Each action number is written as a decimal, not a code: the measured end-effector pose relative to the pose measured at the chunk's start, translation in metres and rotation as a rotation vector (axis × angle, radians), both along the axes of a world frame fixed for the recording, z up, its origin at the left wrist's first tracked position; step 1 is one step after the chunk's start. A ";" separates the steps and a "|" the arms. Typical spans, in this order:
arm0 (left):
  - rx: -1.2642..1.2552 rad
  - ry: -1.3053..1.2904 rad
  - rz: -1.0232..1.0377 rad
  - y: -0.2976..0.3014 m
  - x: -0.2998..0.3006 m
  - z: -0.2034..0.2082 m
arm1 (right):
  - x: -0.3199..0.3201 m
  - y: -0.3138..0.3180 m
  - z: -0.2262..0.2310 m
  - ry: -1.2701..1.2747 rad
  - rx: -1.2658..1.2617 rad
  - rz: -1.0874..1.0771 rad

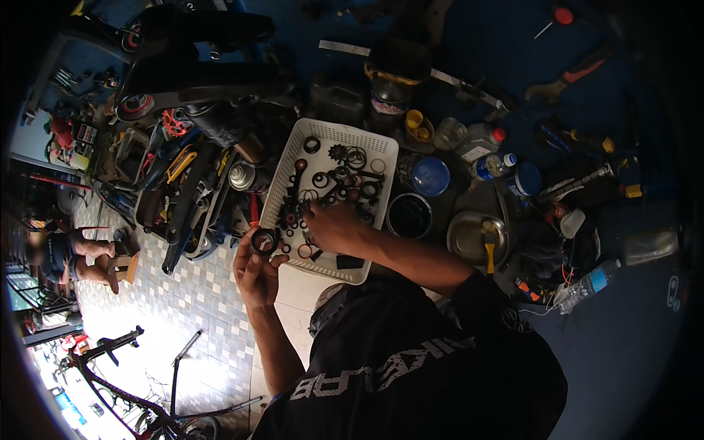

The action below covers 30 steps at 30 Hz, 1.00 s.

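My left hand (254,276) is closed on a black ring (263,241), held up between thumb and fingers at the near left corner of a white plastic basket (295,139). Inside the basket lie many loose small parts: dark rings, a toothed sprocket (337,152), a thin pale ring (378,166) and a reddish ring (304,251). Over the middle of these parts my right hand (339,229) reaches in with its fingers bent down among them. Its fingertips are partly hidden, and I cannot make out what they pinch.
Right of the basket stand a dark round tub (409,215), a blue lid (430,177), bottles and a metal tray (458,233) with a yellow brush (490,249). Tools crowd the left, by a spray can (241,176). A person (64,257) sits far left; a bike frame (110,389) stands lower left.
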<state>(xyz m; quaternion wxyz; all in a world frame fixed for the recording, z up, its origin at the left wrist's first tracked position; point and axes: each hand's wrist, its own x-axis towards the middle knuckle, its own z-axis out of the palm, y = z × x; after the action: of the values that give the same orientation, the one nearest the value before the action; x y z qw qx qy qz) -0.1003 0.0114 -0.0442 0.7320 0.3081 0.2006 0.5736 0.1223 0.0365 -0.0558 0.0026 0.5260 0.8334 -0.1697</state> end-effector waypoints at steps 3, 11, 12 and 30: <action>-0.012 0.008 -0.007 0.000 0.002 0.001 | -0.001 -0.011 0.003 -0.018 -0.074 0.053; -0.012 -0.031 -0.020 0.000 0.002 0.000 | 0.021 -0.013 0.025 0.030 -0.363 0.225; 0.002 -0.023 -0.024 -0.001 -0.001 -0.002 | 0.030 -0.008 0.038 0.035 -0.425 0.140; 0.027 -0.079 -0.036 -0.006 -0.003 0.001 | 0.121 0.048 0.055 -0.054 -0.185 -0.247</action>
<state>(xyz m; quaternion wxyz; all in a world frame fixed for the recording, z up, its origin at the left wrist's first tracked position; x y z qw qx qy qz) -0.1034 0.0052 -0.0436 0.7454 0.2984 0.1582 0.5747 0.2432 0.0841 -0.0003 0.0524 0.6264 0.7428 -0.2306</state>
